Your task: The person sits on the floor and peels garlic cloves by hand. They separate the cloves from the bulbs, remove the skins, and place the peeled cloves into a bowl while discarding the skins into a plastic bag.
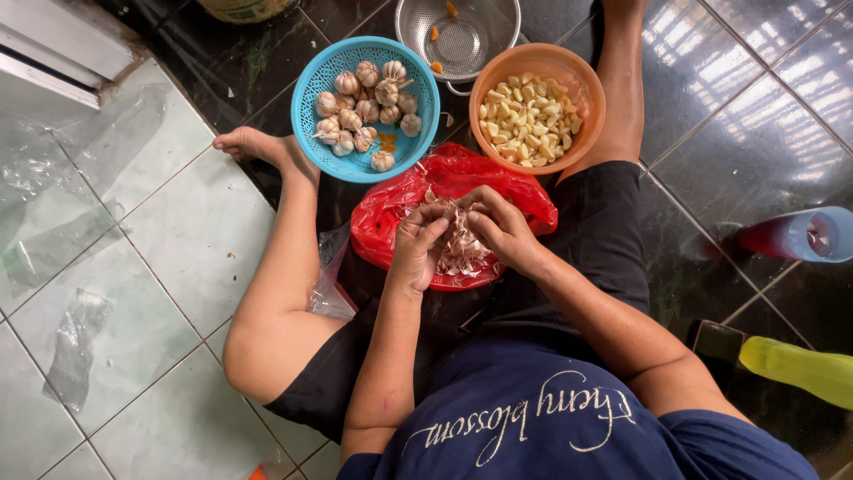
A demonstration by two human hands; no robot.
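I sit on the floor with both hands together over a red plastic bag [391,209] heaped with papery garlic skins [460,252]. My left hand [416,249] and my right hand [500,227] pinch a piece of garlic [449,211] between their fingertips; it is mostly hidden by the fingers. Beyond the bag, a blue basket [322,78] holds several whole garlic bulbs [366,114]. To its right an orange bowl [582,84] is filled with peeled cloves [526,120].
A metal strainer [462,36] sits behind the two bowls. My bare left foot [258,147] rests beside the blue basket. A blue-and-red bottle [804,236] and a yellow-green bottle [800,369] lie at right. Clear plastic sheets [53,213] cover the pale tiles at left.
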